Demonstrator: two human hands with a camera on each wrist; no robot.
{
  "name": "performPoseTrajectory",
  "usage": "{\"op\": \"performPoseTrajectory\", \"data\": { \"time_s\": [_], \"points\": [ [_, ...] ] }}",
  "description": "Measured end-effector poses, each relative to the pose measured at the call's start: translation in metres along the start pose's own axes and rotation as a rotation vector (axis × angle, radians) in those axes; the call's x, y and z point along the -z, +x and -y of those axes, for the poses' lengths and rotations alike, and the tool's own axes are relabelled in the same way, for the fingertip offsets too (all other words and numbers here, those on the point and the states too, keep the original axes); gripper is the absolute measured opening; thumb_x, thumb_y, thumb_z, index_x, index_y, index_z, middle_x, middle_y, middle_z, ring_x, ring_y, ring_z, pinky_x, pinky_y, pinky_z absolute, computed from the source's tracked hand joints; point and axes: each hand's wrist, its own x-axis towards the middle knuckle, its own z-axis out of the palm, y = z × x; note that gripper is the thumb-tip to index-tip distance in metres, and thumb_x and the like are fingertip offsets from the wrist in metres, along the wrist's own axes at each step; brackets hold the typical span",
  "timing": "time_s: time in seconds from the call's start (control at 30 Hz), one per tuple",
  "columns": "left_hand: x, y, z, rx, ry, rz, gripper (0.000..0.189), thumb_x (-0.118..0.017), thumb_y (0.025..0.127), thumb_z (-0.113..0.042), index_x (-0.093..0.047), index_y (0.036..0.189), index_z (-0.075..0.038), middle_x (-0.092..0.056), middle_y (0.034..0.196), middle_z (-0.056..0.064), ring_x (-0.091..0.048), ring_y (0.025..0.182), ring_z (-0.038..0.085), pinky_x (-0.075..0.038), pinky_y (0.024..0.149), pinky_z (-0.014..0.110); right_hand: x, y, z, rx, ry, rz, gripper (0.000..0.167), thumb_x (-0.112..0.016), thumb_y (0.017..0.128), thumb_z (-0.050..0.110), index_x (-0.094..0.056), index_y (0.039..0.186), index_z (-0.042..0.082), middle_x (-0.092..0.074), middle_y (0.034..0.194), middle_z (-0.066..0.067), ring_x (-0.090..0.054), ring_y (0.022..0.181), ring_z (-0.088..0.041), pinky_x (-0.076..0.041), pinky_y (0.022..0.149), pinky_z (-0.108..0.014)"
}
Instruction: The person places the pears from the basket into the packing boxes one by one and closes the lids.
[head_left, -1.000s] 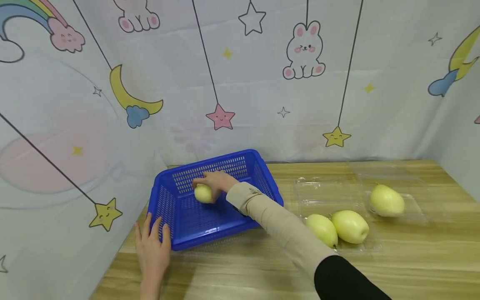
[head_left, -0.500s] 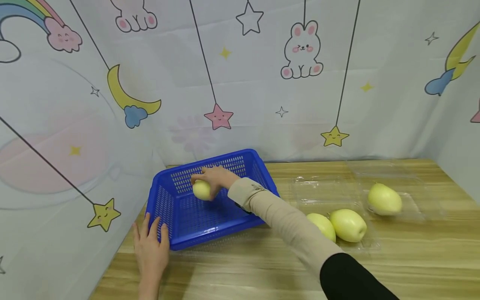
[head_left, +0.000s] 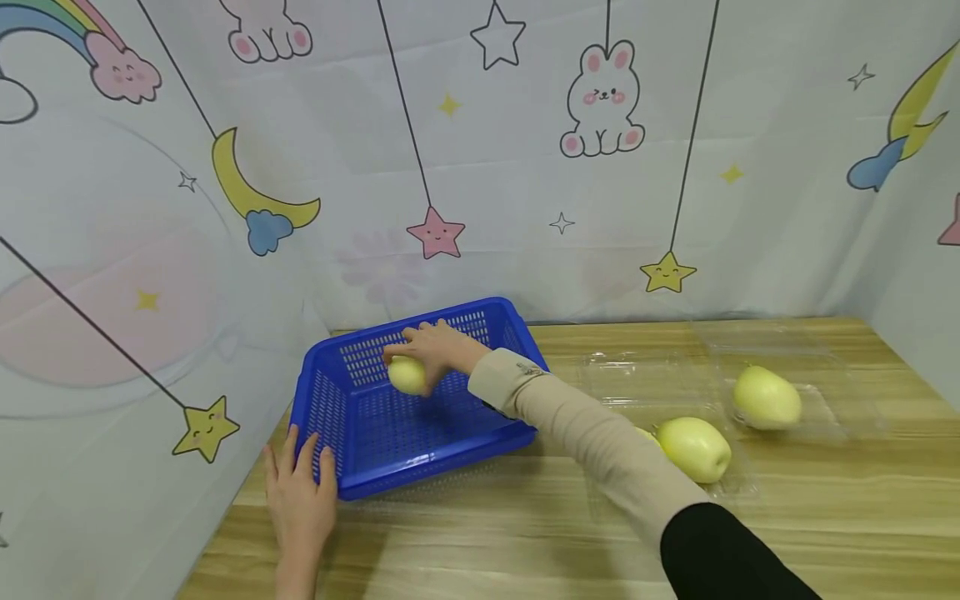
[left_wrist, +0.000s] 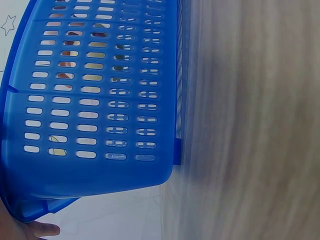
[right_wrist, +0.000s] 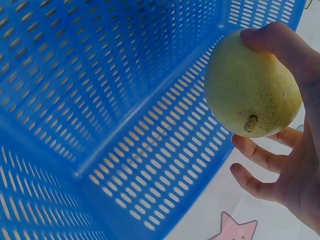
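Observation:
My right hand (head_left: 444, 348) grips a pale yellow-green pear (head_left: 406, 377) inside the blue plastic basket (head_left: 431, 477). In the right wrist view the thumb lies over the pear (right_wrist: 245, 85), whose short stem faces the camera; two fingers stand off below it. The basket floor and slotted walls appear behind. My left hand (head_left: 302, 504) rests with fairly straight fingers on the basket's left front corner. In the left wrist view the slotted outer wall (left_wrist: 95, 175) fills much of the frame, with fingertips (left_wrist: 44, 229) at the rim's lower corner.
Right of the basket, a clear plastic container (head_left: 637, 385) bears a whole visible pear (head_left: 695, 450) and another mostly hidden by my right sleeve (head_left: 592, 433). A further pear (head_left: 767, 398) sits in clear plastic at the right. A patterned curtain (head_left: 510, 167) encloses the wooden table (head_left: 862, 517).
My right hand has risen slightly in the basket with the pear still gripped. The right forearm has shifted right, covering more of the nearest pear. My left hand stays at the corner.

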Motion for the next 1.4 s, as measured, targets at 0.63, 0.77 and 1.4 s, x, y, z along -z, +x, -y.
{"op": "performPoseTrajectory", "data": {
  "time_s": [0.63, 0.77, 1.4],
  "points": [
    [0.002, -0.001, -0.001, 0.015, -0.002, 0.025, 0.038, -0.043, 0.089, -0.019, -0.056, 0.108, 0.010, -0.044, 0.128, 0.030, -0.027, 0.128, 0.046, -0.010, 0.112, 0.048, 0.008, -0.026, -0.005, 0.043, -0.008, -0.013, 0.070, -0.071, 0.063, 0.051, -0.035, 0.122, 0.042, -0.044, 0.123, -0.001, -0.045, 0.110, -0.021, -0.042, 0.089, -0.044],
    [0.002, -0.001, -0.001, 0.026, -0.003, 0.038, 0.038, -0.043, 0.089, -0.020, -0.056, 0.109, 0.010, -0.043, 0.129, 0.029, -0.025, 0.129, 0.046, -0.009, 0.112, 0.048, 0.014, -0.033, -0.007, 0.055, -0.006, -0.030, 0.071, -0.071, 0.062, 0.053, -0.035, 0.123, 0.042, -0.044, 0.123, 0.000, -0.045, 0.110, -0.021, -0.042, 0.088, -0.042],
    [0.002, 0.000, -0.001, -0.002, 0.019, 0.021, 0.037, -0.043, 0.089, -0.019, -0.057, 0.107, 0.011, -0.046, 0.126, 0.030, -0.034, 0.125, 0.043, -0.008, 0.113, 0.045, 0.033, -0.070, -0.008, 0.105, 0.025, -0.092, 0.070, -0.070, 0.063, 0.050, -0.036, 0.123, 0.041, -0.045, 0.117, 0.002, -0.046, 0.103, -0.019, -0.044, 0.080, -0.035]
  ]
}}
